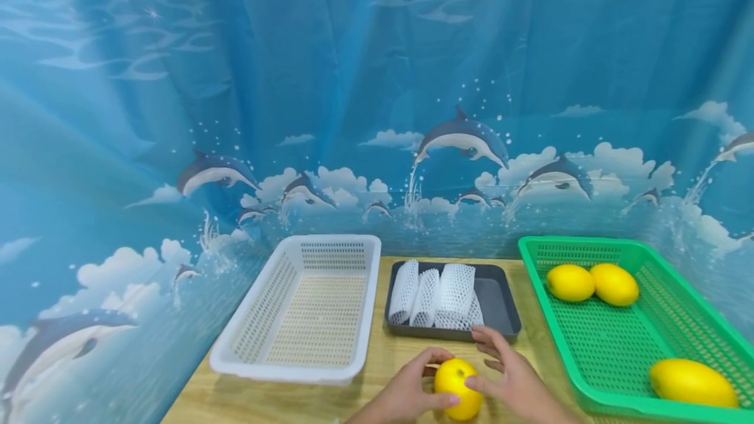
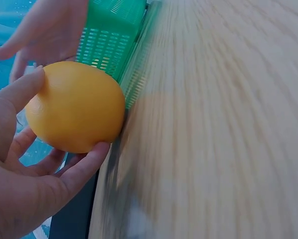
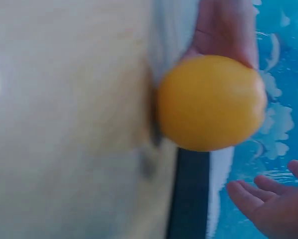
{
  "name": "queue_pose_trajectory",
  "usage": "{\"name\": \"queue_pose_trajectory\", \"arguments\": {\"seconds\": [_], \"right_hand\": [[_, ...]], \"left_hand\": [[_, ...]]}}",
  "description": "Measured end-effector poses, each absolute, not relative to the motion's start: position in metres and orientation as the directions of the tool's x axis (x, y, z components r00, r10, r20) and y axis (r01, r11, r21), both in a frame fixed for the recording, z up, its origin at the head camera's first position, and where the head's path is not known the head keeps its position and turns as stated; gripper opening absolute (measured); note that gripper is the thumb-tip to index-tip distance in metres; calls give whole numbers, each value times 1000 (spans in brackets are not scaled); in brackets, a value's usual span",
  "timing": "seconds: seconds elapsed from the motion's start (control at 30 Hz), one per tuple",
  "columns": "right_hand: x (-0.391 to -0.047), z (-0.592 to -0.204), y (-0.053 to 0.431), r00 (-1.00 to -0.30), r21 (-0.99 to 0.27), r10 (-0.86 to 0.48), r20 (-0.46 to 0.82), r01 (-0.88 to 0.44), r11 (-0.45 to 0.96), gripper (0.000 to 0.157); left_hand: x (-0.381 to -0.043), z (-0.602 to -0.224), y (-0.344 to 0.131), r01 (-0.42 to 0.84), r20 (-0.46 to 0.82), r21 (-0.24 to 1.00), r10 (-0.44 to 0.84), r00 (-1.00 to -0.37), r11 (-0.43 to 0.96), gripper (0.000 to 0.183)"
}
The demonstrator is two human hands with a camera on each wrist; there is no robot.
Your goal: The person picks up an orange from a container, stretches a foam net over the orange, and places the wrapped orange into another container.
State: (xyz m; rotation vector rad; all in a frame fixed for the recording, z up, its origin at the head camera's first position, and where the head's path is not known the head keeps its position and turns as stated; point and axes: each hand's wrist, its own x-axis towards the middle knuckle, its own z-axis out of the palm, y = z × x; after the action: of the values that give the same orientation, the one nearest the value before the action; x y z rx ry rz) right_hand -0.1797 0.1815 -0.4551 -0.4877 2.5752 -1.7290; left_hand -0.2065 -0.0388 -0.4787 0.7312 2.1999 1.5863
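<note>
Fruit [image 1: 461,387] with smooth yellow skin and a rounded shape is held just above or on the pale wood-grain table [image 1: 306,404], near its front edge; whether it touches the wood cannot be told. The person's left hand [image 1: 408,390] pinches it between thumb and fingers, thumb on one side and fingertips on the other. The right hand [image 1: 511,375] is spread beside it, fingers parted; its thumb overlaps the fruit in the head view, though the right wrist view shows the fingers apart from it.

Just beyond the hands sits a dark grey rectangular tray [image 1: 499,293] with white foam-net sleeves [image 1: 456,290] lying across its left part. Left of it stands a white perforated plastic basket [image 1: 318,319]. On the right, a green perforated plastic basket [image 1: 607,339] holds three oval yellow fruits [image 1: 614,284]: two side by side at the far end, one in the near right corner. Behind hangs a blue curtain [image 1: 353,84] printed with dolphins and clouds.
</note>
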Motion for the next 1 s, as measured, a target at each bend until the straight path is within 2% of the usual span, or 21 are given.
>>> {"name": "queue_pose_trajectory", "arguments": {"seconds": [0.17,0.33,0.57,0.7,0.87,1.0], "right_hand": [[-193,-431,175,-932,-832,-165,324,-363,419,77],[-209,-406,166,-909,-756,-87,409,-390,525,74],[-238,-388,157,-842,-452,-129,525,-404,795,68],[-256,-391,152,-871,-378,-182,457,-376,846,61],[-278,-402,149,-928,-352,-225,296,-325,878,53],[-289,-410,149,-949,-305,-252,190,-300,904,50]], "left_hand": [[-204,-478,-36,218,39,946,581,-813,241,49],[-203,-479,-34,230,56,947,588,-807,226,50],[-202,-476,-33,231,66,949,585,-808,212,49],[-203,-474,-33,217,61,955,581,-811,203,48],[-202,-474,-32,194,46,962,586,-809,191,46],[-202,-476,-31,184,43,967,594,-803,179,46]]}}
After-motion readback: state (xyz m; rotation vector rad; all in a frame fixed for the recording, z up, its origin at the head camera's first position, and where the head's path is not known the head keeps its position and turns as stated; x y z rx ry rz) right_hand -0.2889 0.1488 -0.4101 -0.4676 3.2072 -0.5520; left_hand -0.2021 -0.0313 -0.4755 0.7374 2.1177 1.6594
